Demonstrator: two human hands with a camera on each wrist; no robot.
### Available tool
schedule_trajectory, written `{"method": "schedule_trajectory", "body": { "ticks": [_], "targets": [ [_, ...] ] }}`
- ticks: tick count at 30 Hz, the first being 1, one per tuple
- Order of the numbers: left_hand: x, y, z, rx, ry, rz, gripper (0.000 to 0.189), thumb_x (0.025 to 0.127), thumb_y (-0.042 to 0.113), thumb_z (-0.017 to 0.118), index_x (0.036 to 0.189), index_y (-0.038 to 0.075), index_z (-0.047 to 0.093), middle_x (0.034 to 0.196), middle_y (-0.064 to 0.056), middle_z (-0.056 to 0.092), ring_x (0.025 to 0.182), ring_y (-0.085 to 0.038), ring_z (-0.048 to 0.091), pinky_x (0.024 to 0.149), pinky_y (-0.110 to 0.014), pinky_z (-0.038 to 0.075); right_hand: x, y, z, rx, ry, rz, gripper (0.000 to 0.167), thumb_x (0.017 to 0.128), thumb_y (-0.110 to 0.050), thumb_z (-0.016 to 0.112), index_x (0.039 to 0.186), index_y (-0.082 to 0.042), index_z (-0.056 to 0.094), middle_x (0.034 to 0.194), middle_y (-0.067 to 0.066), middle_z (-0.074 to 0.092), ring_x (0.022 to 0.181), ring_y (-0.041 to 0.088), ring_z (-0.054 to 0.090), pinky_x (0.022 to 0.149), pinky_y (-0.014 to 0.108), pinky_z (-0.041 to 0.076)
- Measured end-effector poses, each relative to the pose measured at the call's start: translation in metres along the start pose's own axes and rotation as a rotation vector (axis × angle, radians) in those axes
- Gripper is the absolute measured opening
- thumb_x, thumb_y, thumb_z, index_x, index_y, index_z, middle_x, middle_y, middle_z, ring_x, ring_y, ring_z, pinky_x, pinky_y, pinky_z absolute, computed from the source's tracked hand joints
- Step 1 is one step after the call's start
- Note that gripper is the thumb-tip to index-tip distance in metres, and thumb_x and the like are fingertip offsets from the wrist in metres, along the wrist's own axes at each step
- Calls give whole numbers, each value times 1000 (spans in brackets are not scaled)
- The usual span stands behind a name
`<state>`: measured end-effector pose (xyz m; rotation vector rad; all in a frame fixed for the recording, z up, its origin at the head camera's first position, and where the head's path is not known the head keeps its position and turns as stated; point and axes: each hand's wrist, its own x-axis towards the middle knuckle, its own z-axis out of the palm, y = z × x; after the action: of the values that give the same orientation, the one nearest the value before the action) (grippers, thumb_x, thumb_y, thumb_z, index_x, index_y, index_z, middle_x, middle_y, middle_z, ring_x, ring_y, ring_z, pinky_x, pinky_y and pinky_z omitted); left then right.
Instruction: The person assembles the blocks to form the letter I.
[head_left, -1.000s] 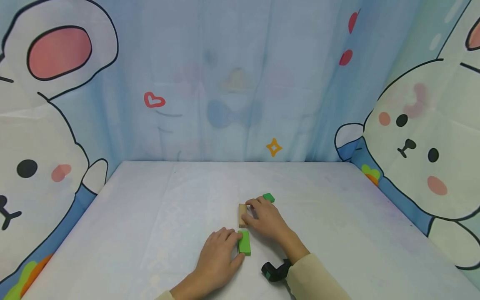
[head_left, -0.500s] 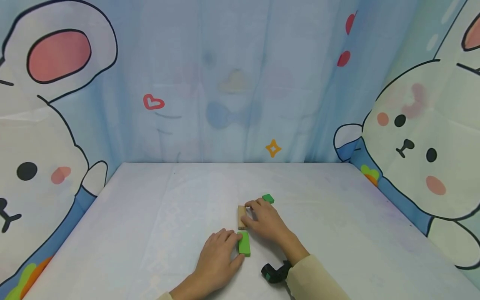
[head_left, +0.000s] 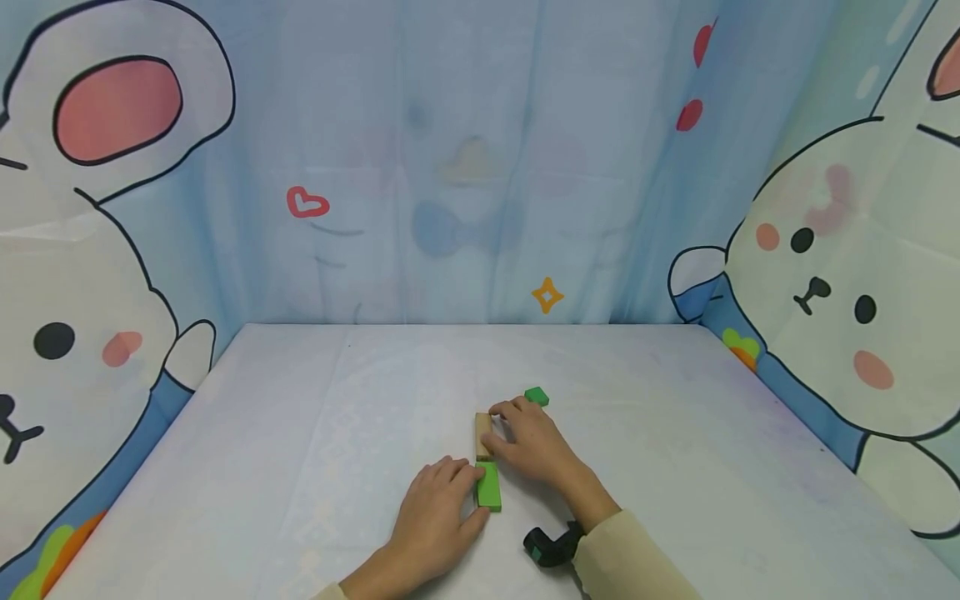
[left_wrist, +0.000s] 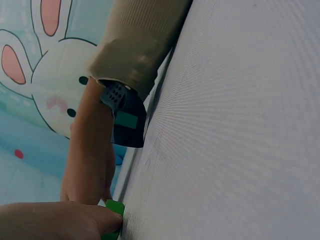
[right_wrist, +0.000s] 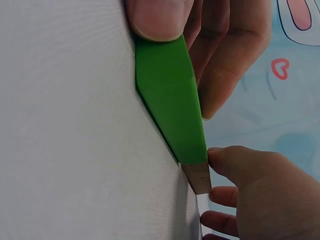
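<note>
My left hand (head_left: 442, 515) pinches a green rectangular block (head_left: 489, 487) lengthwise, thumb at its near end and index finger at the far end. In the right wrist view the left thumb presses on the near end of this green block (right_wrist: 172, 100). My right hand (head_left: 534, 440) grips a bare wood block (head_left: 483, 436) from the right, between thumb and fingers. Both blocks lie in line on the white table, the wood block's near end right at the green block's far end. The right hand partly covers the wood block.
A small darker green block (head_left: 537, 396) lies just beyond my right hand. A black device (head_left: 552, 546) with a green patch sits at my right wrist, by the beige sleeve (head_left: 630, 554). Behind the white table (head_left: 300, 417) hangs a blue curtain (head_left: 360, 125) with cartoon rabbits.
The wood block has slid slightly toward me in my right hand, and the small gap to the green block has closed. The left hand holds its place.
</note>
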<state>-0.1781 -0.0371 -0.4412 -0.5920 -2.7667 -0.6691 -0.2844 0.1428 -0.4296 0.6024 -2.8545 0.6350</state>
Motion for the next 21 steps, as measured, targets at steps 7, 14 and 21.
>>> {"method": "schedule_trajectory", "body": {
  "ticks": [7, 14, 21],
  "targets": [
    [0, 0, 0, -7, -8, -4, 43, 94, 32, 74, 132, 14, 65, 131, -7, 65, 129, -30, 59, 109, -55, 47, -4, -1, -2, 18, -6, 1, 36, 96, -33, 72, 125, -11, 68, 122, 11, 64, 116, 32, 61, 102, 53, 50],
    [0, 0, -1, -19, -22, -13, 45, 94, 32, 73, 134, 14, 65, 132, -7, 64, 130, -30, 59, 110, -55, 46, -5, 0, 0, 27, -21, 14, 38, 96, -34, 72, 125, -11, 67, 125, 12, 63, 121, 33, 60, 106, 53, 49],
    [0, 0, -1, -22, -22, -7, 44, 94, 32, 73, 134, 14, 64, 133, -7, 63, 131, -32, 58, 110, -56, 45, -5, 1, 2, 24, -16, 17, 38, 96, -36, 71, 125, -12, 67, 127, 11, 63, 124, 32, 59, 108, 53, 48]
  ]
}}
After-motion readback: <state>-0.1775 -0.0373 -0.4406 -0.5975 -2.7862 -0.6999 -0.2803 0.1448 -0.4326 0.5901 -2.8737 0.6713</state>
